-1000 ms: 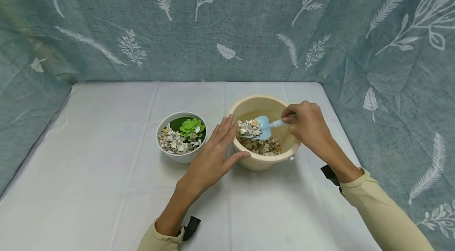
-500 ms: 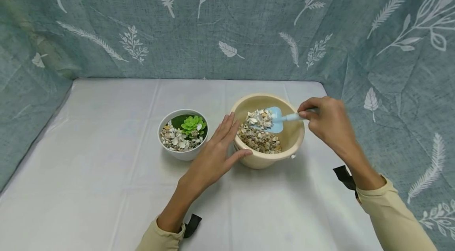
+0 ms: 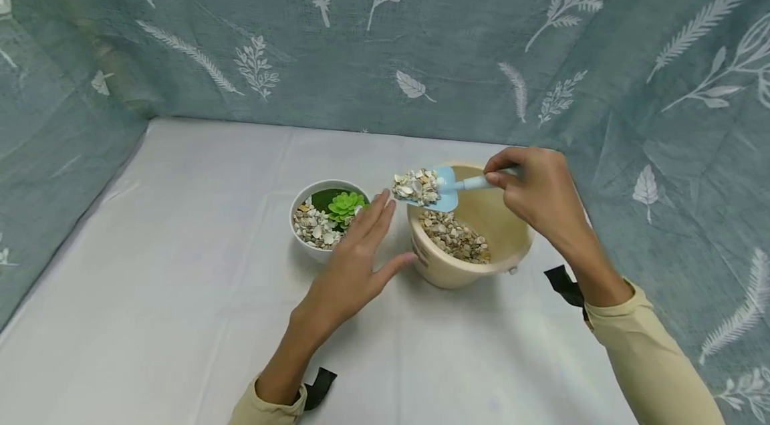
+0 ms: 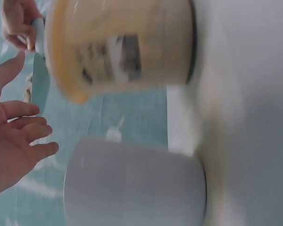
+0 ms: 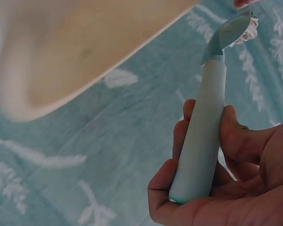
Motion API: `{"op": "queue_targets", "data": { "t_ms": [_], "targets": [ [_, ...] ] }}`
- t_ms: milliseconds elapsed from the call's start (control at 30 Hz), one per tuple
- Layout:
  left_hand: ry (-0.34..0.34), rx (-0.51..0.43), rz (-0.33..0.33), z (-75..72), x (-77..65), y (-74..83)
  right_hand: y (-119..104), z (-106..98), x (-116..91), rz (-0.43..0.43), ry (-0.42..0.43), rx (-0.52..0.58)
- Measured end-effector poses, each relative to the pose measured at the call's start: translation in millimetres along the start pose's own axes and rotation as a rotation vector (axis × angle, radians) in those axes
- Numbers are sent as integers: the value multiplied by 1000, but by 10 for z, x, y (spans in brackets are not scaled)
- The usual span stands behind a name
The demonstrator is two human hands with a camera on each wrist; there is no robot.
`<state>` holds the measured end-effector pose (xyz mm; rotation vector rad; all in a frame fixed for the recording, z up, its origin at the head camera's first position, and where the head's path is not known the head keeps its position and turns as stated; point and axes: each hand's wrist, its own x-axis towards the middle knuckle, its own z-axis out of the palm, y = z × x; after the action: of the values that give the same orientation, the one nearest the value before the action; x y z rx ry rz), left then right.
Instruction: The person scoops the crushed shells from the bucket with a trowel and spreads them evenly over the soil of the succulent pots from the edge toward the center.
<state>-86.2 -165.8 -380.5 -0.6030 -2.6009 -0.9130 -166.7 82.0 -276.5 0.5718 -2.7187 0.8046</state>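
Note:
My right hand (image 3: 535, 191) grips the handle of a light blue hand shovel (image 3: 446, 190), its fingers wrapped round it in the right wrist view. The blade bears a heap of shell bits (image 3: 416, 186) and hangs over the left rim of a cream bucket (image 3: 445, 271). More shell bits (image 3: 457, 238) lie inside the bucket. My left hand (image 3: 349, 268) has straight, spread fingers and stands between the bucket and a white bowl (image 3: 314, 253), holding nothing. In the bowl are a green succulent (image 3: 345, 205) and shell bits (image 3: 315, 228); the hand hides part of its right side.
A white cloth covers the table (image 3: 180, 264). Behind and to the right hangs a teal leaf-print curtain (image 3: 337, 77). In the left wrist view, the bucket's side shows a label (image 4: 125, 56), with the white bowl (image 4: 132, 183) close by.
The loaded shovel has risen out of the bucket and moved left to its rim. My left hand has come off the bucket's rim. The head view has shifted slightly.

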Motion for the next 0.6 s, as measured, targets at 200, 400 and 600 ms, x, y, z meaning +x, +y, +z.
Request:
{"op": "queue_targets", "data": {
  "t_ms": [200,400,600],
  "targets": [
    [100,-43,-208,-126,-86,-282,-58,121,190,-57,-76,30],
    [-41,-101,-448,-98,-68,-471,-79,326,413,-79,-183,38],
    [-120,-162,-504,9,-3,-521,-170,552,581,-166,-236,-65]
  ]
}}
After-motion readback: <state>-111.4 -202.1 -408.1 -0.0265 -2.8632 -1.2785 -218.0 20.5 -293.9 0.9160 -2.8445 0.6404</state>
